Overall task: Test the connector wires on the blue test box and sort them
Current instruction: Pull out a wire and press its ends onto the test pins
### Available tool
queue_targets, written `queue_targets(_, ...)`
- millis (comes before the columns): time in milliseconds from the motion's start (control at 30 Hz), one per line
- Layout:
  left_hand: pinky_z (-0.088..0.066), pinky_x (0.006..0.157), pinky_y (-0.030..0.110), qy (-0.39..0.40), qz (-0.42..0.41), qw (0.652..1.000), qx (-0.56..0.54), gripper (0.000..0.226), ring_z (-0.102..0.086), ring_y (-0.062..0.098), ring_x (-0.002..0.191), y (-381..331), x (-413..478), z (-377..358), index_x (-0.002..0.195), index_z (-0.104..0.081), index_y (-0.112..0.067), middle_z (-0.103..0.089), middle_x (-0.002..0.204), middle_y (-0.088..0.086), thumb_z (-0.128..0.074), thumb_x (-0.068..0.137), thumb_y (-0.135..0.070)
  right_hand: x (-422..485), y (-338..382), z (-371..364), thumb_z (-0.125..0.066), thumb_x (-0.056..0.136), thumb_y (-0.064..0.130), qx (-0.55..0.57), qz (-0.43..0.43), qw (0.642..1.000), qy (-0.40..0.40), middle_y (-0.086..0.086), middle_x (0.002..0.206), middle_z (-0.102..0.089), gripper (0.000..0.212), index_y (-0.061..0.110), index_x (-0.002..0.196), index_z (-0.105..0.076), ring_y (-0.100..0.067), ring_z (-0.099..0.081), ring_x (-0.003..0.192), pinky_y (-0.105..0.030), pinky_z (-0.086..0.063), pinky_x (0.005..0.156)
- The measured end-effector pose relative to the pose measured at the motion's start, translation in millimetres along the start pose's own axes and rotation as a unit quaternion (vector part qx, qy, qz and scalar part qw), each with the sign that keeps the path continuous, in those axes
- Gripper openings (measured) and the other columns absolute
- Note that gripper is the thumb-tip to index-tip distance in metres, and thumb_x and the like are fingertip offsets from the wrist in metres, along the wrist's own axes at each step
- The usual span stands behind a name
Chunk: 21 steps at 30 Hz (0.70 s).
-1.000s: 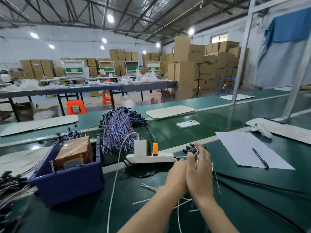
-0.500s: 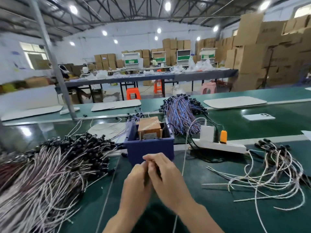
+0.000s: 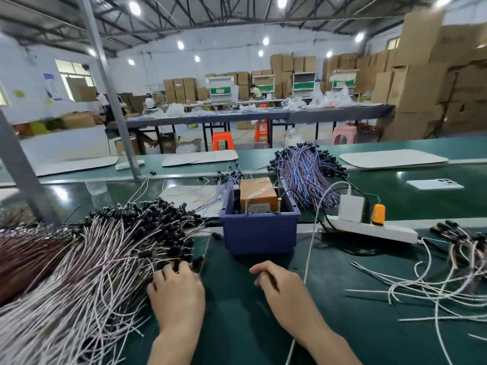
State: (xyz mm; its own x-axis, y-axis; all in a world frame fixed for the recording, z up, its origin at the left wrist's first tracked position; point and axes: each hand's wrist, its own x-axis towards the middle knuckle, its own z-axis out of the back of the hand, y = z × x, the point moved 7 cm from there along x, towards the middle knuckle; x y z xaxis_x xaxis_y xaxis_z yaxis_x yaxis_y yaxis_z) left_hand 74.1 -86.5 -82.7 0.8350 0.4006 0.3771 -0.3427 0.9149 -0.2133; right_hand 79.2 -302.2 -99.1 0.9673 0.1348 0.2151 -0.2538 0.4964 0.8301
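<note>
Reaching into the wire pile [image 3: 87, 264] at the left edge of the bench [image 3: 237, 327], left hand [image 3: 176, 291] curls its fingers among the connectors. Right hand [image 3: 279, 285] loosely curled before blue test box [image 3: 259, 233]. Cannot tell whether either hand grips anything.

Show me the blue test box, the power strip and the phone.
blue test box [image 3: 259, 235], head view, middle of its front wall.
power strip [image 3: 395, 231], head view, bare white body right of the orange plug.
phone [image 3: 434, 184], head view, middle of its white back.
</note>
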Motion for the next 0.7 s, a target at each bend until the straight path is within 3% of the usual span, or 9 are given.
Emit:
queue_targets(67, -0.038, 0.099, 0.035, -0.007, -0.019, 0.999, 0.028, 0.026, -0.047, 0.02, 0.122, -1, 0, -1, 0.125, -0.049, -0.031, -0.057, 0.129, -0.004, -0.036, 0.103, -0.026, 1, -2, 0, -0.047, 0.105, 0.026, 0.014, -0.008, 1.0, -0.001, 0.03, 0.097, -0.065, 0.03, 0.05, 0.099, -0.063, -0.012, -0.059, 0.058, -0.02, -0.048, 0.053)
queue_targets(200, -0.037, 0.096, 0.032, 0.003, -0.043, 0.998, 0.035, 0.025, -0.049, 0.015, 0.118, -3, -3, -2, 0.122, -0.048, -0.036, -0.056, 0.121, -0.011, -0.044, 0.1, -0.025, 0, -6, 1, -0.046, 0.106, 0.025, 0.042, -0.027, 0.999, -0.009, 0.023, 0.09, -0.069, 0.032, 0.049, 0.097, -0.065, -0.025, -0.066, 0.078, -0.033, -0.054, 0.068)
queue_targets(300, -0.04, 0.09, 0.032, -0.03, -0.06, 0.996, -0.056, 0.028, -0.055, 0.018, 0.107, -9, -4, 8, 0.121, -0.055, -0.029, -0.059, 0.115, -0.005, -0.047, 0.1, -0.014, -2, -5, 3, -0.047, 0.106, 0.025, 0.085, -0.037, 0.996, -0.012, 0.018, 0.09, -0.072, 0.034, 0.053, 0.097, -0.066, -0.029, -0.065, 0.081, -0.035, -0.055, 0.072)
queue_targets(400, -0.045, 0.068, 0.031, -0.105, -0.117, 0.952, -0.263, 0.021, -0.058, 0.019, 0.08, -24, -12, 28, 0.11, -0.06, -0.017, -0.057, 0.105, -0.001, -0.056, 0.095, -0.001, -2, 3, 7, -0.053, 0.102, 0.038, 0.147, -0.032, 0.989, -0.013, 0.016, 0.097, -0.073, 0.024, 0.059, 0.105, -0.063, -0.014, -0.069, 0.084, -0.024, -0.054, 0.077)
queue_targets(467, -0.049, 0.061, 0.031, -0.139, -0.193, 0.914, -0.327, 0.02, -0.059, 0.016, 0.076, -42, -26, 41, 0.106, -0.056, -0.021, -0.054, 0.102, -0.008, -0.057, 0.094, -0.005, -2, 8, 10, -0.059, 0.089, 0.058, 0.205, -0.029, 0.978, -0.007, 0.012, 0.105, -0.074, 0.025, 0.058, 0.113, -0.062, -0.007, -0.069, 0.095, -0.017, -0.051, 0.085)
queue_targets(567, -0.054, 0.067, 0.035, -0.112, -0.293, 0.876, -0.367, 0.029, -0.062, 0.015, 0.079, -70, -46, 40, 0.105, -0.052, -0.029, -0.058, 0.103, -0.01, -0.06, 0.095, -0.003, -1, 6, 14, -0.065, 0.076, 0.065, 0.316, -0.033, 0.948, -0.006, 0.005, 0.115, -0.074, 0.059, 0.041, 0.13, -0.061, -0.011, -0.07, 0.108, -0.023, -0.053, 0.091)
queue_targets(633, -0.055, 0.07, 0.033, -0.087, -0.338, 0.854, -0.386, 0.025, -0.064, 0.015, 0.083, -83, -56, 38, 0.105, -0.053, -0.03, -0.06, 0.106, -0.01, -0.057, 0.097, -0.007, 0, 4, 16, -0.069, 0.083, 0.061, 0.416, -0.051, 0.908, -0.017, -0.006, 0.118, -0.075, 0.053, 0.029, 0.126, -0.069, -0.02, -0.07, 0.111, -0.029, -0.055, 0.089)
queue_targets(700, -0.053, 0.073, 0.025, -0.065, -0.369, 0.836, -0.401, 0.013, -0.064, 0.008, 0.089, -93, -64, 39, 0.105, -0.055, -0.029, -0.058, 0.11, -0.013, -0.05, 0.102, -0.018, -1, 5, 16, -0.069, 0.085, 0.055, 0.487, -0.076, 0.87, -0.023, -0.014, 0.115, -0.075, 0.043, 0.02, 0.108, -0.079, -0.026, -0.072, 0.108, -0.028, -0.058, 0.084)
